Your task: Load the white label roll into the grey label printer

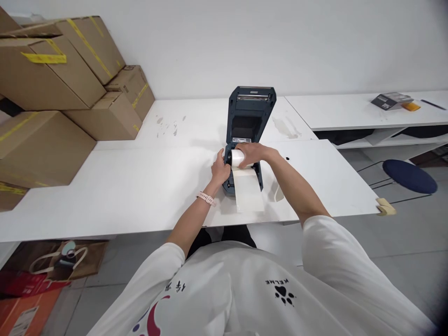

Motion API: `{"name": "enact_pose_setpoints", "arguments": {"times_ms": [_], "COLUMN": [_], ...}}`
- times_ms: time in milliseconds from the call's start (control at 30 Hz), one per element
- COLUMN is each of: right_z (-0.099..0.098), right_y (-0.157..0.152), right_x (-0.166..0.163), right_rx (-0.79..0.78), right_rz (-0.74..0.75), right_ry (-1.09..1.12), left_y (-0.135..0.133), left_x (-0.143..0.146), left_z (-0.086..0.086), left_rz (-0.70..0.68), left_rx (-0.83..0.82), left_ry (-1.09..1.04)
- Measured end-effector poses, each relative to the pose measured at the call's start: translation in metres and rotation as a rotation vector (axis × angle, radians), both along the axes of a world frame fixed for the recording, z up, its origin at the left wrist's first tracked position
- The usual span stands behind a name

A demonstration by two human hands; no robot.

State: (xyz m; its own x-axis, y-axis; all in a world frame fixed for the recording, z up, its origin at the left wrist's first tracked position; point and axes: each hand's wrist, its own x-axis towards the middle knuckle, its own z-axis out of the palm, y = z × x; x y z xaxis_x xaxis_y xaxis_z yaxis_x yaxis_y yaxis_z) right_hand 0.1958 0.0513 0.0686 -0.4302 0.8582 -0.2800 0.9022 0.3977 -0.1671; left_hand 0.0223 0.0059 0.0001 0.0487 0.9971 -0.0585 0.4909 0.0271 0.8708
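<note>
Head view, label roll (pixel 240 158) under right fingers (pixel 247 149), left fingers (pixel 221 155) beside

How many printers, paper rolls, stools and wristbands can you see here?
printer: 1
paper roll: 1
stool: 1
wristband: 1
Total: 4

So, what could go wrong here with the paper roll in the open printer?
The roll, held from above by the right hand, may seat crooked in the printer and feed skewed. The loose strip trails toward the table edge and might crease. The raised lid could drop on the left hand.
</note>
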Motion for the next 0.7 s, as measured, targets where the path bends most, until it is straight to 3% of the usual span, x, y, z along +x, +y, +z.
{"name": "enact_pose_setpoints", "arguments": {"times_ms": [100,200,367,500,600,700], "right_z": [-0.016,-0.023,-0.036,-0.065,-0.082,-0.086], "right_y": [-0.003,-0.024,-0.103,-0.154,-0.165,-0.164], "right_x": [0.001,0.007,0.008,-0.007,-0.016,-0.017], "right_rx": [0.004,0.145,0.416,0.445,0.474,0.487], "right_rz": [-0.017,-0.040,-0.075,-0.066,-0.096,-0.101], "right_ry": [-0.020,0.097,0.455,0.448,0.409,0.405], "left_y": [0.000,0.000,-0.002,0.001,0.001,-0.007], "left_x": [0.001,0.001,0.001,0.004,0.005,0.002], "left_z": [-0.001,-0.001,-0.005,-0.015,-0.022,-0.022], "left_rz": [-0.006,-0.008,0.002,0.005,-0.004,0.000], "left_rx": [-0.001,0.004,-0.003,-0.018,-0.029,-0.057], "left_ry": [0.022,0.019,-0.043,-0.282,-0.458,-0.478]}}
